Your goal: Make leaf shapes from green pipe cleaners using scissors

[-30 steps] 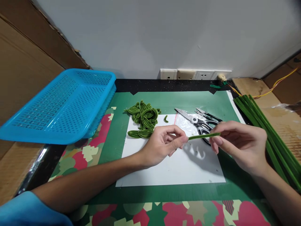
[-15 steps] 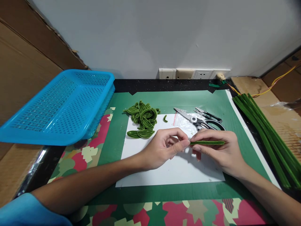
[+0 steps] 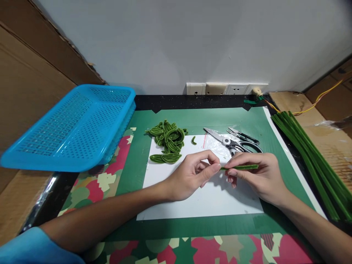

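Note:
A short folded green pipe cleaner piece [image 3: 242,167] is held level above a white sheet [image 3: 203,201]. My left hand [image 3: 192,174] pinches its left end between thumb and fingers. My right hand [image 3: 258,174] is closed along its right part, fingers on top and thumb below. Behind my left hand lies a pile of bent green pipe cleaner pieces [image 3: 167,141], with one small curl [image 3: 194,140] beside it. Scissors [image 3: 233,143] and small snips [image 3: 243,135] lie just beyond my right hand on a clear plastic bag.
A blue perforated basket [image 3: 68,128] sits tilted at the left. A bundle of long green pipe cleaner stems [image 3: 310,161] lies along the right edge. A green cutting mat [image 3: 198,117] covers a patterned cloth. Wall sockets [image 3: 220,88] and cardboard stand behind.
My right hand has come down and leftward, sliding along the green piece until its fingers nearly meet my left hand. My left hand has stayed almost in place.

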### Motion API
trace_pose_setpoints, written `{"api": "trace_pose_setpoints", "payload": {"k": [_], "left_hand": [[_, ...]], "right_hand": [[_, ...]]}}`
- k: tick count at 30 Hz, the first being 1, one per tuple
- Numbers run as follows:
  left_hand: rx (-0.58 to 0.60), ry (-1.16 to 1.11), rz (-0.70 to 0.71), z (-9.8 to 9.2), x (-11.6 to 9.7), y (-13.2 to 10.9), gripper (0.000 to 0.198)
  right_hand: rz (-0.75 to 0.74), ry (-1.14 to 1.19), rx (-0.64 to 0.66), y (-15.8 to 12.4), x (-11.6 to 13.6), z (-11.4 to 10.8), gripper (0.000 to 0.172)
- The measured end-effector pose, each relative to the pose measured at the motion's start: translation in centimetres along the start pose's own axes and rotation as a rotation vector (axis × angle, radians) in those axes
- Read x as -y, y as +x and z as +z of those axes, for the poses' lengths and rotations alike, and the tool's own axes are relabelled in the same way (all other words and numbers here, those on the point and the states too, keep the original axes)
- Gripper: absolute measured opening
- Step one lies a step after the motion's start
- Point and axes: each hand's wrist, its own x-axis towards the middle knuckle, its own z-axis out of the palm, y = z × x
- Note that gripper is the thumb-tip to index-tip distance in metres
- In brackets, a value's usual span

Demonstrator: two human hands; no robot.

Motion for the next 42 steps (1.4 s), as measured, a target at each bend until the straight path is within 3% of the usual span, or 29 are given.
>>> {"api": "trace_pose_setpoints", "payload": {"k": [7, 14, 20, 35, 42], "left_hand": [[-0.017, 0.032, -0.034, -0.12, 0.26, -0.16, 0.031], [0.006, 0.054, -0.038, 0.04, 0.04, -0.37, 0.036], [0.009, 0.120, -0.041, -0.10, -0.14, -0.58, 0.037], [-0.040, 0.142, 0.006, 0.25, -0.18, -0.39, 0.032], [-0.109, 0.157, 0.047, -0.03, 0.16, -0.16, 0.029]], "right_hand": [[0.001, 0.002, 0.002, 0.13, -0.41, 0.04, 0.012], [-0.096, -0.032, 0.038, 0.43, -0.43, 0.50, 0.012], [-0.026, 0.065, 0.064, 0.51, -0.80, 0.58, 0.006], [0.090, 0.210, 0.053, 0.68, -0.23, 0.53, 0.012], [0.127, 0.179, -0.051, 0.96, -0.71, 0.22, 0.017]]}}
